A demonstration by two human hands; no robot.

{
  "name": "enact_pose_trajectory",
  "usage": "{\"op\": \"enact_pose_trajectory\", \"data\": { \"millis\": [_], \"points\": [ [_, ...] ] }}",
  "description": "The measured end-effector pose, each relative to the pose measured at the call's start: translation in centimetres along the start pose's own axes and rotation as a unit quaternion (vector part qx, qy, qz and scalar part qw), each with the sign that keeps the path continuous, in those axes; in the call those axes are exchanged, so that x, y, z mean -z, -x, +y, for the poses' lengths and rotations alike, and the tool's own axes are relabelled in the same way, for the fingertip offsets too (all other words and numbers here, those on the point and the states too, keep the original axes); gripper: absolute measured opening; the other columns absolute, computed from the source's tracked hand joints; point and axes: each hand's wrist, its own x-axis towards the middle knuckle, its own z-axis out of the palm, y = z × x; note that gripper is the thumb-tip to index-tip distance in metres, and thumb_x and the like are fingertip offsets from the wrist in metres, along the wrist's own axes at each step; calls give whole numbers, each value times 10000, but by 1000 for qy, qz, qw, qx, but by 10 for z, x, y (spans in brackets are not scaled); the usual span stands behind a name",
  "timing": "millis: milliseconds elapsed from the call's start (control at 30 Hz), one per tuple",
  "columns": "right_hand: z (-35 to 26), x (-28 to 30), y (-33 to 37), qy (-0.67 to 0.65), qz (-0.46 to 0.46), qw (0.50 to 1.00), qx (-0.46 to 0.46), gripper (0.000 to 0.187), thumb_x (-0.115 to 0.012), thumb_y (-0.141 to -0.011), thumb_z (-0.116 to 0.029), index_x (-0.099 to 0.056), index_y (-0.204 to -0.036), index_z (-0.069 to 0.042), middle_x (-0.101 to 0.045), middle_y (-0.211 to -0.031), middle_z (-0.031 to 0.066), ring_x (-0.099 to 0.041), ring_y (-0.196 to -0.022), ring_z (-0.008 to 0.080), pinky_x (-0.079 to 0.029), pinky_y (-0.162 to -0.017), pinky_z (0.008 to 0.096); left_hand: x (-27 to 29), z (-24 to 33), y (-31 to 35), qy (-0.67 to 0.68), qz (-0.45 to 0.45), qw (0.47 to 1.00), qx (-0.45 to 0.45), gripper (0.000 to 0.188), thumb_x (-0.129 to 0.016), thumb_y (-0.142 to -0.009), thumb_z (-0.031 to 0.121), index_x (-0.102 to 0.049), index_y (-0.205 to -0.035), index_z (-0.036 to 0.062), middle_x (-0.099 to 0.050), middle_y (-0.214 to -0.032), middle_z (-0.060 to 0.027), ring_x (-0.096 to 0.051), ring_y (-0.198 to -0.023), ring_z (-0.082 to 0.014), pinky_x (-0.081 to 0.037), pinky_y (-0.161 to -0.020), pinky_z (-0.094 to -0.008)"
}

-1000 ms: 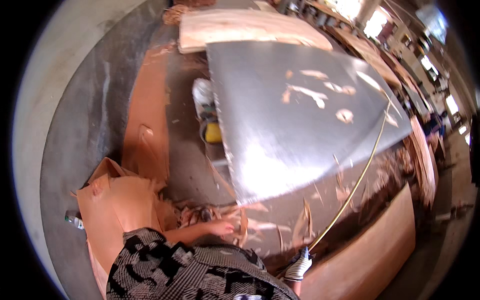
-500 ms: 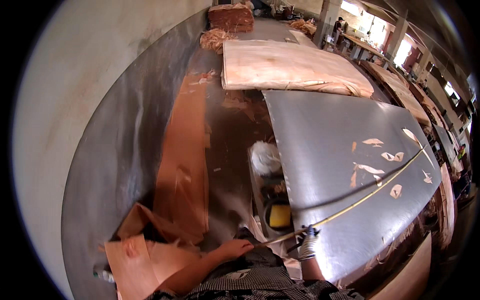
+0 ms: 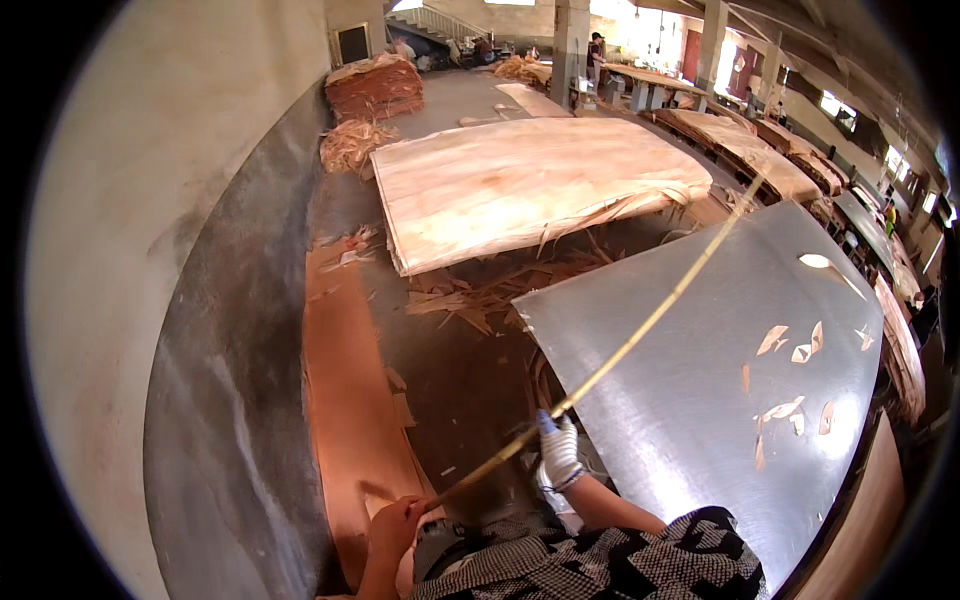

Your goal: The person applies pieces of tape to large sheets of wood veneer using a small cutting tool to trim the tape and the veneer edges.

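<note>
A long, thin bamboo pole slants from low near my body up toward the far right. Bare and closed, my left hand grips its near end. Farther up, my right hand, in a white knit glove with blue fingertips, is wrapped around it. The pole passes above the left edge of a grey metal-topped table, with its tip near the table's far edge. Several pale veneer scraps lie scattered on that metal top.
Beyond the table stands a thick stack of pale veneer sheets, with torn strips on the floor before it. A long reddish veneer sheet lies at left by the wall. Reddish bundles stand farther back. A distant person stands near a workbench.
The pole has swung left and away from the metal top's right side, now pointing farther ahead. Both hands still hold it. My view has turned right, and the yellow item beside the table is out of sight.
</note>
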Motion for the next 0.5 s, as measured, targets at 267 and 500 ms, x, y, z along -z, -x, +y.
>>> {"op": "enact_pose_trajectory", "data": {
  "millis": [267,500],
  "points": [
    [66,-197,-117,89,-114,988,-44,199,-645,-807,-212,-544,-895,-65,-537,-740,-19,-464,-596,68,-406,-531,218,61,-114,-171,-5,-3,1000,-19,278,-479,-870,287,-666,-819,88,-581,-594,-131,-571,-554,-303,-434,-519,-392],
    [82,-292,-226,62,-25,996,-64,190,-619,-826,-190,-552,-918,-38,-552,-726,-5,-479,-611,82,-406,-551,225,137,-122,-351,-92,-52,990,-94,343,-414,-904,294,-656,-828,62,-531,-510,-79,-514,-436,-231,-386,-430,-365]
  ]
}}
